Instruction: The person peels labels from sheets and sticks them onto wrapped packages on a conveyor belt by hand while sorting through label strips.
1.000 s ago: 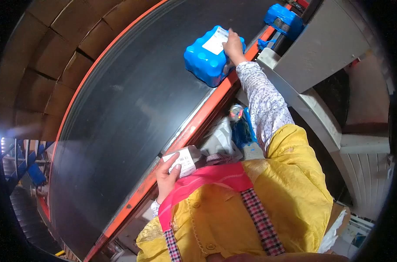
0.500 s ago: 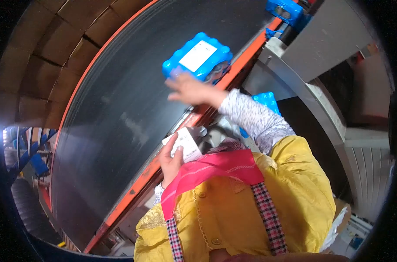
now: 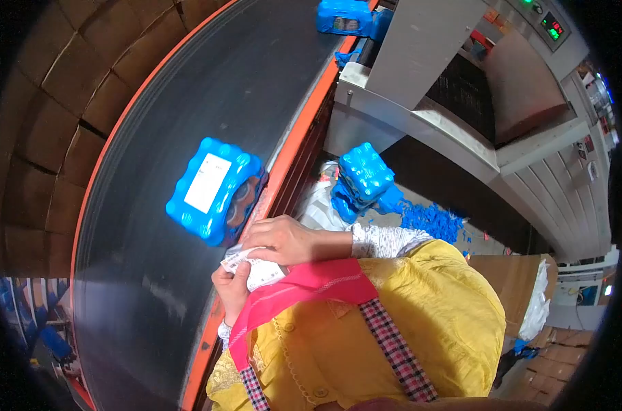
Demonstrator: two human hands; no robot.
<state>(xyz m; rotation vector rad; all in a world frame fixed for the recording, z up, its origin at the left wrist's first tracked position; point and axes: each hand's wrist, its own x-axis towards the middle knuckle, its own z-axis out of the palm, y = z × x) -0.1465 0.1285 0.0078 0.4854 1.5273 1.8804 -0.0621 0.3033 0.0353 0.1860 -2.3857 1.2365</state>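
My left hand (image 3: pixel 231 288) is closed around a bundle of white printed labels (image 3: pixel 264 272) close to my waist, beside the belt's orange edge. Over the top of the same bundle comes my right hand (image 3: pixel 283 240), its fingers bent and pinching the labels' upper edge. Just beyond both hands, a blue shrink-wrapped pack (image 3: pixel 218 222) lies on the black conveyor belt (image 3: pixel 140 226), touching neither hand. A white label (image 3: pixel 207 183) is on its top, and round container ends show through its open side.
Another blue pack (image 3: pixel 344 17) is up the belt, by a grey machine (image 3: pixel 420 55). A blue-wrapped pack (image 3: pixel 367 171) stands below on the right, near blue scraps (image 3: pixel 430 220). Cardboard boxes (image 3: pixel 68 68) line the belt's far side. An open carton (image 3: pixel 506 284) is at my right.
My right hand has drawn back from the labelled pack to the labels in my left hand. The pack has moved down and left in view, and the view has shifted right.
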